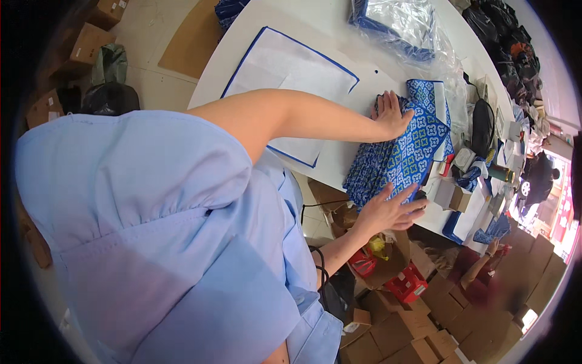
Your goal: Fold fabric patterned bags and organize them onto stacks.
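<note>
A stack of blue patterned cloth pieces (417, 148), printed with white and green motifs, lies at the table edge. Its left side shows many layered, slightly rumpled folds. My left hand (393, 118) rests on the stack's upper left part, palm down with fingers spread. By the stack's lower edge is my right hand (393, 212), fingers apart and holding nothing I can see; whether its fingertips touch the cloth I cannot tell. One folded patterned piece (424, 92) with a white strip sticks out beyond the stack. Left of it, a white sheet with blue edging (285, 64) lies flat, partly hidden under my left arm.
Clear plastic bags with blue-edged goods (394, 27) lie at the table's far side. Small boxes, a dark pouch (483, 127) and other clutter crowd the right. Cardboard boxes (388, 321) and a red box (406, 283) stand below. Another person's arm (476, 271) shows at lower right.
</note>
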{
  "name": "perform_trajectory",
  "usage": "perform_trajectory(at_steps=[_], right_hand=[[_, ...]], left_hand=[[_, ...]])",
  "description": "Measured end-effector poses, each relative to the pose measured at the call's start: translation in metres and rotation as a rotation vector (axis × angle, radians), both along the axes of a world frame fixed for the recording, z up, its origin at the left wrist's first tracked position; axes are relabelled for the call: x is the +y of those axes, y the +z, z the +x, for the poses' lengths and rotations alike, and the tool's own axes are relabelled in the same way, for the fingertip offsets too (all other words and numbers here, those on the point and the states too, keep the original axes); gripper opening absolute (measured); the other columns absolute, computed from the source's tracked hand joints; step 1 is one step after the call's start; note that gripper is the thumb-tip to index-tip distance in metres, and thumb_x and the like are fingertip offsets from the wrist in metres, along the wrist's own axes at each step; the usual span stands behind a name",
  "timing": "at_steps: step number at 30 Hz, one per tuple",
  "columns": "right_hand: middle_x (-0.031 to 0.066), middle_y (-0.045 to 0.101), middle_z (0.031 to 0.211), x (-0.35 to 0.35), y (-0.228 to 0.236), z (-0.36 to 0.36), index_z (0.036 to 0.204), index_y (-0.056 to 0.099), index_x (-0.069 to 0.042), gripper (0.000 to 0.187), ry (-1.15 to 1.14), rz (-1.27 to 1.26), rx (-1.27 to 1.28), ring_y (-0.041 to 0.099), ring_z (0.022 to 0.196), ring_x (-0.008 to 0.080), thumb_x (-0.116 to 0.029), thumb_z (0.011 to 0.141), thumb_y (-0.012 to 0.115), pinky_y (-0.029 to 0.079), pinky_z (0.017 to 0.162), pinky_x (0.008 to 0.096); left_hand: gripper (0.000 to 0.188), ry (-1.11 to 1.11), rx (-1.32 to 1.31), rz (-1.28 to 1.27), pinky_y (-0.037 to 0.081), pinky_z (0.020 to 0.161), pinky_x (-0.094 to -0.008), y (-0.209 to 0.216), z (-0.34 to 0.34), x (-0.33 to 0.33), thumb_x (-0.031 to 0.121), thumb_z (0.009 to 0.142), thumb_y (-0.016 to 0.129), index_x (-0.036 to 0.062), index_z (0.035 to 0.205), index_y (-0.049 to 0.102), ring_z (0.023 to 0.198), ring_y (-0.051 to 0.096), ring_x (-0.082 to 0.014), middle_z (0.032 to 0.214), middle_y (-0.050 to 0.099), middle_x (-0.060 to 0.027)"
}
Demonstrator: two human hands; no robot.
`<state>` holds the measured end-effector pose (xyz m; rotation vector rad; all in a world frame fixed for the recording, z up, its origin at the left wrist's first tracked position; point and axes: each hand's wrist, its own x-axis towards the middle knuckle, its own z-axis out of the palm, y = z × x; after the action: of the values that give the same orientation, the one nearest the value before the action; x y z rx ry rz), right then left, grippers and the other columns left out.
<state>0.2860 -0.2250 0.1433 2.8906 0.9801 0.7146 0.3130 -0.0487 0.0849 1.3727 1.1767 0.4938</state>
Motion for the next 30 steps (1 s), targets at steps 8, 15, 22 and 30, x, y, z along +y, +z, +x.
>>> perform_trajectory(at_steps=[8,15,22,30], right_hand=[[0.0169,0.02,0.133,0.022,-0.012,-0.027,0.125,0.034,-0.012,0.051,0.334,0.024,0.086,0.019,0.121,0.0367,-0.042,0.083,0.041,0.017,0.093,0.0509],[0.0129,0.034,0.126,0.024,-0.098,-0.062,0.118,0.043,-0.014,0.058,1.04,-0.127,0.666,0.033,0.114,0.0343,-0.014,0.064,0.064,0.029,0.092,0.0423],[0.007,0.051,0.111,0.023,-0.129,-0.048,0.107,0.054,-0.015,0.041,1.189,-0.107,0.623,0.037,0.112,0.0312,-0.005,0.068,0.056,0.033,0.091,0.0372],[0.0107,0.057,0.1,0.044,-0.129,-0.033,0.091,0.061,-0.003,0.016,0.768,0.218,1.415,0.043,0.107,0.0203,-0.007,0.078,0.053,0.035,0.085,0.0278]], left_hand=[[0.085,-0.044,0.018,-0.005,0.002,0.096,-0.0545,-0.011,-0.003,0.001,0.056,0.074,0.037,0.0129,0.131,-0.01,0.125,-0.004,-0.0343,0.137,-0.007,-0.0131],[0.056,-0.391,0.456,1.109,0.011,0.099,-0.0477,-0.073,-0.211,0.033,0.039,0.081,0.042,0.0096,0.127,0.027,0.125,0.009,-0.0319,0.135,0.014,-0.0138],[0.049,-0.903,0.399,0.983,0.02,0.099,-0.0429,-0.062,-0.4,-0.001,0.02,0.07,0.06,0.0104,0.114,0.041,0.122,0.022,-0.029,0.131,0.027,-0.0115],[0.018,-0.399,0.135,0.791,0.038,0.087,-0.0364,-0.068,-0.385,-0.01,0.0,0.068,0.05,0.0014,0.085,0.053,0.097,0.051,-0.0266,0.093,0.057,-0.0106]])
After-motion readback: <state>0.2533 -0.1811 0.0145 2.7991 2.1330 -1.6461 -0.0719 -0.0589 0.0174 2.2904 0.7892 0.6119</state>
